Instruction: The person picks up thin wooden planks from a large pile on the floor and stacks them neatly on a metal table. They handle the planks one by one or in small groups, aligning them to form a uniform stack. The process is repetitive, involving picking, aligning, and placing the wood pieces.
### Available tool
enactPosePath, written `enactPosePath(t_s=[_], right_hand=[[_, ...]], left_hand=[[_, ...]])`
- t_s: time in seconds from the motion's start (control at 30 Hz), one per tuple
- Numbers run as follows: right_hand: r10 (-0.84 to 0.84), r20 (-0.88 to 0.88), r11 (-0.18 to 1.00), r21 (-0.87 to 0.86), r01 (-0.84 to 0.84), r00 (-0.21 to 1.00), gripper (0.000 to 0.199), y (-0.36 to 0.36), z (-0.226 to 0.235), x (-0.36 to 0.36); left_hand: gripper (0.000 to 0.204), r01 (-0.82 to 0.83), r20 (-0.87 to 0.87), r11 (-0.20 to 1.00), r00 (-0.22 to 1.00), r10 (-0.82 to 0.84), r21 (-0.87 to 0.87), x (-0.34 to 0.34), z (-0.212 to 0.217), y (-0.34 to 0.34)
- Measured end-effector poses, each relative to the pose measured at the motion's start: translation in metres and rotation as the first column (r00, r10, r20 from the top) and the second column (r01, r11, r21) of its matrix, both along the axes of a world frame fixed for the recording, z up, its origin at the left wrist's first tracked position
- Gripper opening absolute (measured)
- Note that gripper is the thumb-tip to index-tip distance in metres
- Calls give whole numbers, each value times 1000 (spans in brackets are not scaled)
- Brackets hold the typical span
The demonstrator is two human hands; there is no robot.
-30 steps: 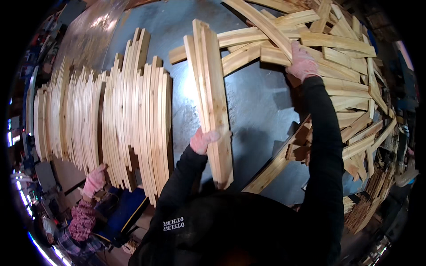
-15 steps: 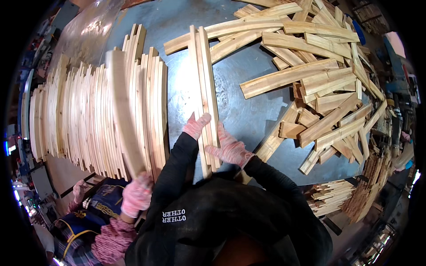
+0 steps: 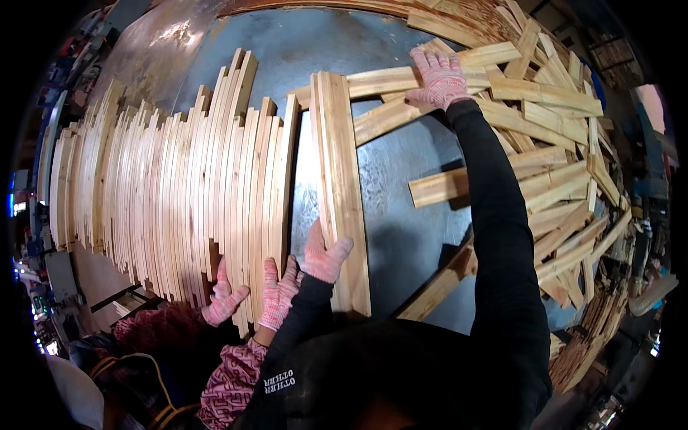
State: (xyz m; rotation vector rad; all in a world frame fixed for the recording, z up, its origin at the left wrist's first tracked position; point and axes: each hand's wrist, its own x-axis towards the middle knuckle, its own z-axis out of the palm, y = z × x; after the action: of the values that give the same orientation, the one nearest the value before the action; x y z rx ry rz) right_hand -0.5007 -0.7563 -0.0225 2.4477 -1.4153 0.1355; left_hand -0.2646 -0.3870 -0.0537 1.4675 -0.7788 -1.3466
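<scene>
Both my hands wear pink-and-white knit gloves. My left hand [image 3: 326, 251] is closed over the left edge of a small set of wooden slats [image 3: 342, 172] near their lower end, thumb on top. These slats lie lengthwise in front of me, the right one with its broad face up. My right hand [image 3: 438, 79] reaches to the far right, fingers spread flat over a wooden slat [image 3: 383, 81] at the edge of a loose pile. Whether its fingertips press that slat or another beside it, I cannot tell.
To the left stands a long row of slats [image 3: 172, 201] set side by side on the metal table [image 3: 287, 36]. A co-worker's gloved hands [image 3: 278, 294] touch its near ends, close to my left forearm. A jumbled pile of slats [image 3: 559, 179] covers the right side.
My right hand has left the slats in front of me and moved far right to the pile. Those slats now show a broad face. The co-worker's moving slat has joined the row.
</scene>
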Motion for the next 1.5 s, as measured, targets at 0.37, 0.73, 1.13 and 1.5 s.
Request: enactPosePath(t_s=[0.37,0.73,1.13,1.5], right_hand=[[-69,37,670,742,19,997,78,95,36,-29],[-127,816,795,424,-433,564,61,336,-75,37],[-700,714,713,699,51,-7,53,165,-49,71],[-499,636,855,471,-216,-589,52,140,-27,93]], left_hand=[[76,-157,-46,983,987,154,-93,-9,23,-7],[72,-193,222,978,953,207,-84,-17,39,14],[112,-36,902,972,381,-202,232,-29,21,16],[109,-29,823,984,552,-130,175,-9,14,22]])
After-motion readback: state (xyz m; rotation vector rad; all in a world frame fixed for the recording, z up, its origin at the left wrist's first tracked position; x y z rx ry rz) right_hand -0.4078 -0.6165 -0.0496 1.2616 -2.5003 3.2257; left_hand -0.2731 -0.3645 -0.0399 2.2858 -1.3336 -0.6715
